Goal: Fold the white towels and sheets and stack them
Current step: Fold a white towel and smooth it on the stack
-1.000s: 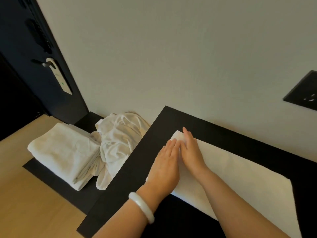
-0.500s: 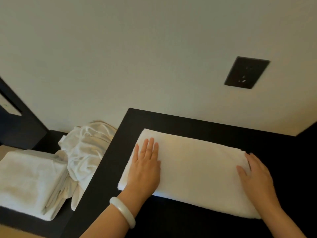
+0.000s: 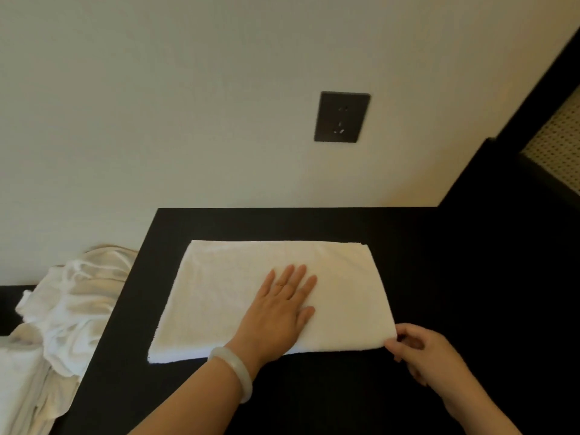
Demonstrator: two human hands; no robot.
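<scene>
A white towel (image 3: 219, 293), folded into a flat rectangle, lies on the black table (image 3: 423, 262). My left hand (image 3: 279, 312), with a pale bangle on the wrist, presses flat on the towel's middle, fingers straight and spread. My right hand (image 3: 423, 350) pinches the towel's near right corner between thumb and fingers. To the left, on a lower surface, sits a crumpled heap of white sheets (image 3: 72, 309). A folded white stack (image 3: 15, 387) shows at the bottom left edge, mostly cut off.
A dark wall socket (image 3: 342, 117) sits on the pale wall above the table. A black panel (image 3: 508, 171) rises at the right, with a dotted surface (image 3: 558, 142) beyond it. The table's left edge drops to the lower shelf.
The view swung right. My left hand slid from the towel's left end to its middle. My right hand moved from lying on the right end to pinching the near right corner.
</scene>
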